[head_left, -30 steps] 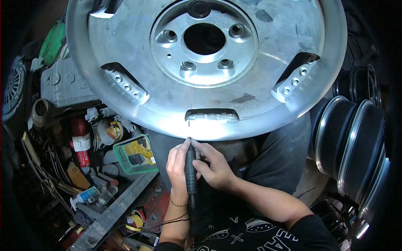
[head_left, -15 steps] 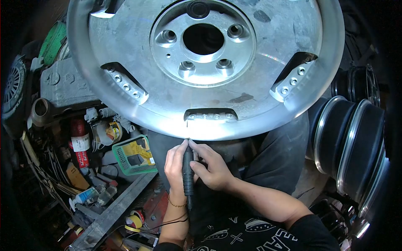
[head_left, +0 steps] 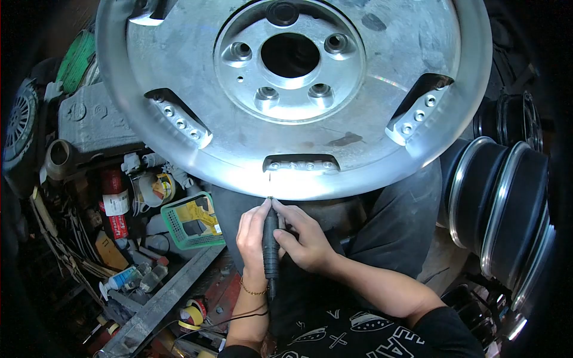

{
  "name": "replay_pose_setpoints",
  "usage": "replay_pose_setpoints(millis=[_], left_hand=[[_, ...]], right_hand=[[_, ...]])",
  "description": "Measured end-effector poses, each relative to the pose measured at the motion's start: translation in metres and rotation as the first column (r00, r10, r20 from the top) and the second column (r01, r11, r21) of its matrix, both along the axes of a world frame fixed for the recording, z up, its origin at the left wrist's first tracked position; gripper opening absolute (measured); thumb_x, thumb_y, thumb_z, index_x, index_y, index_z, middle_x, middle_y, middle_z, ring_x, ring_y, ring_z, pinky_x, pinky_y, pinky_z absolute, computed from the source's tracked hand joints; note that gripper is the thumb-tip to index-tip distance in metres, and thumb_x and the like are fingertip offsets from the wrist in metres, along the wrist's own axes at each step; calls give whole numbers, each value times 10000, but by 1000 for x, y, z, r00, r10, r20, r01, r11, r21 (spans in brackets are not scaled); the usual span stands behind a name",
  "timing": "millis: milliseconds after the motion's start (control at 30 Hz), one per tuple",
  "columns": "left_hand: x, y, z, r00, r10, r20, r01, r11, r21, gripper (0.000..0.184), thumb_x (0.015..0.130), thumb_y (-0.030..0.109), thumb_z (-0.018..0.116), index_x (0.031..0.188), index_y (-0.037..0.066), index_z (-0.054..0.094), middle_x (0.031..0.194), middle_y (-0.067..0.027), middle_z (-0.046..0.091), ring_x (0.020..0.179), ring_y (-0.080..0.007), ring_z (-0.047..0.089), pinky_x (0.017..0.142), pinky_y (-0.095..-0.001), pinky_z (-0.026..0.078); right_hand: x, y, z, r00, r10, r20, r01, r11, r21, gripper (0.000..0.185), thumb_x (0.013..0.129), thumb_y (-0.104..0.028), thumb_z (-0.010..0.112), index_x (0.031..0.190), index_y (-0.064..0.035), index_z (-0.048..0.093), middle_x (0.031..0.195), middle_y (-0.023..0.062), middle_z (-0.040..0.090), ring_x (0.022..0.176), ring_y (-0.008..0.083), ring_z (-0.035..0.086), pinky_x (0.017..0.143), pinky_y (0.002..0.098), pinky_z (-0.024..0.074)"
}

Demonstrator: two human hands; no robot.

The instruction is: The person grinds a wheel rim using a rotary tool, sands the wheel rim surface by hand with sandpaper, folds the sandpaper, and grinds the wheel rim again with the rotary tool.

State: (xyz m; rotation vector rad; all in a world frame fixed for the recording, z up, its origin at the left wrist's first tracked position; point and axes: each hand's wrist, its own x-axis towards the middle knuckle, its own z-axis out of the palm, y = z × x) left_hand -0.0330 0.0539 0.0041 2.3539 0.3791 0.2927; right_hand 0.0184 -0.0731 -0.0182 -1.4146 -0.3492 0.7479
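A large silver wheel (head_left: 298,134) fills the top of the view, its bright lower rim facing me. Pinched between both hands is a slim black corded rotary tool handpiece (head_left: 271,247), its tip at the rim's lower edge, just below a slot (head_left: 301,162). My left hand (head_left: 250,230) closes on the handpiece from the left, fingertips close to its tip. From the other side, my right hand (head_left: 303,238) grips it with thumb and fingers. The tool's bit is too small to make out, and a thin cable trails off lower left.
To the left are a green basket (head_left: 170,230) with yellow items, a red bottle (head_left: 113,203), a metal bar (head_left: 161,301) and tape rolls (head_left: 192,315). Several dark wheels (head_left: 501,197) stand on the right. My legs (head_left: 394,221) are under the rim.
The handpiece and both hands have shifted very slightly to the right along the rim's lower edge. The grip is the same, and the wheel has hardly moved.
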Motion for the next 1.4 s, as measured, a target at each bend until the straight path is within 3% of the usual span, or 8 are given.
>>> replay_pose_setpoints(millis=[133,200,233,700,1133,1233,1300,1400], left_hand=[[1,-2,1,1000,17,-7,-17,1000,-22,557,766,277,727,1199,-60,631,1038,-219,644,946,-364,642,855,-428,523],[1,-1,1,1000,-3,-26,2,999,-35,564,764,282,730,1202,-59,630,1039,-219,643,948,-365,641,856,-430,522],[1,-2,1,999,-25,-47,23,999,-47,571,762,288,733,1204,-59,629,1040,-219,643,950,-366,639,857,-432,522],[4,-1,0,999,-43,-20,43,999,-16,529,768,214,695,1214,-61,621,1023,-233,635,949,-377,633,863,-436,516],[1,1,-4,999,-32,-11,32,999,-21,563,733,195,713,1230,-49,613,1040,-213,634,954,-367,623,858,-432,515],[1,1,-6,1000,1,22,-1,1000,0,558,738,184,713,1236,-45,610,1040,-211,633,958,-364,621,856,-434,515],[2,0,-6,998,37,58,-40,998,53,436,825,195,683,1192,-35,638,999,-192,648,916,-324,662,809,-387,532],[-2,0,-5,998,15,67,-19,998,62,515,739,90,742,1220,-40,614,1015,-196,636,936,-353,626,837,-424,520]], right_hand=[[-1,0,2,1000,-15,21,15,1000,-3,566,928,-54,574,1461,36,405,1183,151,553,1000,194,560,903,313,476],[1,-4,8,996,-28,-81,24,998,-58,570,893,-147,615,1382,98,453,1145,227,586,1017,342,594,925,392,463],[2,-4,7,996,-28,-80,23,998,-59,570,893,-147,615,1382,98,453,1145,227,586,1017,342,594,925,392,463],[4,-4,4,999,-37,-18,36,998,-44,561,897,-142,611,1379,102,458,1069,204,583,923,303,572,884,373,468],[0,-2,-5,999,-52,5,52,999,16,539,903,-92,620,1385,90,459,1095,200,583,974,297,586,915,376,466],[6,0,-1,1000,1,24,-2,1000,5,531,910,-60,612,1397,81,452,1070,176,579,906,256,594,841,345,496],[11,1,8,990,32,-138,-29,999,18,497,935,-68,605,1389,76,461,1044,152,575,817,198,592,733,301,509],[4,-2,-1,997,-25,71,23,999,32,466,950,-103,621,1361,73,486,1079,149,584,773,153,590,666,272,502]])
